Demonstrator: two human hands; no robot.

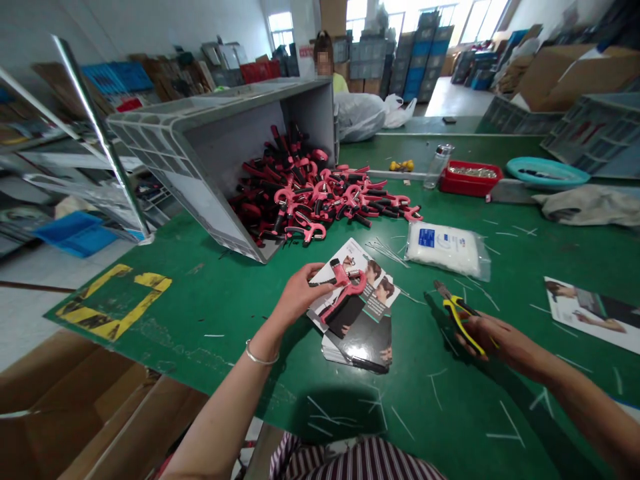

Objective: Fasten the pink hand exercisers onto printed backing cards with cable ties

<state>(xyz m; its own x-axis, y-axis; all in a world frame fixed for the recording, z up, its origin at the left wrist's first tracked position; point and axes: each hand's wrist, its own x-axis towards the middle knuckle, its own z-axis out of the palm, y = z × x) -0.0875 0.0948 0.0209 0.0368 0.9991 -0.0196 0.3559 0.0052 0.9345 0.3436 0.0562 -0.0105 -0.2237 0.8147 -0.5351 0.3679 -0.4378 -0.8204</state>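
My left hand is closed on a printed card with a pink and black hand gripper lying on it, held just above a small stack of the same cards. My right hand is wrapped round yellow-handled pliers, jaws pointing up and to the left, low over the green table. A silver bangle sits on my left wrist.
A tipped grey crate spills several pink hand grippers onto the table. A clear bag of white ties, a red tray, a teal basin, a loose card and scattered tie offcuts lie around. A person sits beyond the crate.
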